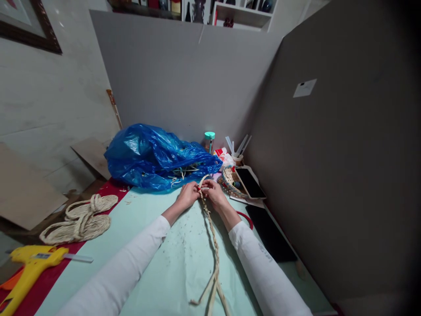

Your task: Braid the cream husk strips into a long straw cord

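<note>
Left hand [188, 195] and right hand [213, 192] pinch braided straw [213, 237].

A crumpled blue plastic bag [158, 158] lies behind coiled pale fibre rope [79, 221] (two bundles) and a yellow glue gun [28, 267].

A pale straw braid [213, 239] lies lengthwise down the middle of the light green table cover, running from its far end, pinched between the fingers of both hands, back toward the near edge. It is a flat plait of tan fibre strips, tight and even along most of its length, with a small loop of unplaited strips arching up just beyond the fingers. Near the bottom of the view the plait comes apart into several loose, splayed strands.
</note>
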Tool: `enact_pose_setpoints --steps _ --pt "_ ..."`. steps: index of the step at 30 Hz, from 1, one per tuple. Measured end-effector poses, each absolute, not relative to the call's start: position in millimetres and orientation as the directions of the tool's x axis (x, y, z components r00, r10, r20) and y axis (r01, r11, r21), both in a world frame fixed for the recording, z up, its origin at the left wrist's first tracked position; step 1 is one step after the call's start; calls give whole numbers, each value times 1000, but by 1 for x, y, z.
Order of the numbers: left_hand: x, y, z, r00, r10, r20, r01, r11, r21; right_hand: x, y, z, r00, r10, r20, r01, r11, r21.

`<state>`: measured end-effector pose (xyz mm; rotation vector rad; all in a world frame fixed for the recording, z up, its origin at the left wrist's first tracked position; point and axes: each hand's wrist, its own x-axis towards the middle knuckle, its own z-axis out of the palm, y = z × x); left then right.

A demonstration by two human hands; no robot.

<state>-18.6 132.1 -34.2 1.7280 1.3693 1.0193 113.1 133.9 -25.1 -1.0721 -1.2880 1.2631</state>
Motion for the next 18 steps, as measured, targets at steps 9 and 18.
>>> enact_pose_setpoints --steps 9,18 --pt "-29 134 -25 277 960 -48 139 10 990 119 142 -33 -151 971 187 68 198 -978" --pt "-26 131 -27 258 959 -118 111 92 990 122 138 -33 -194 931 309 259 353 -899"
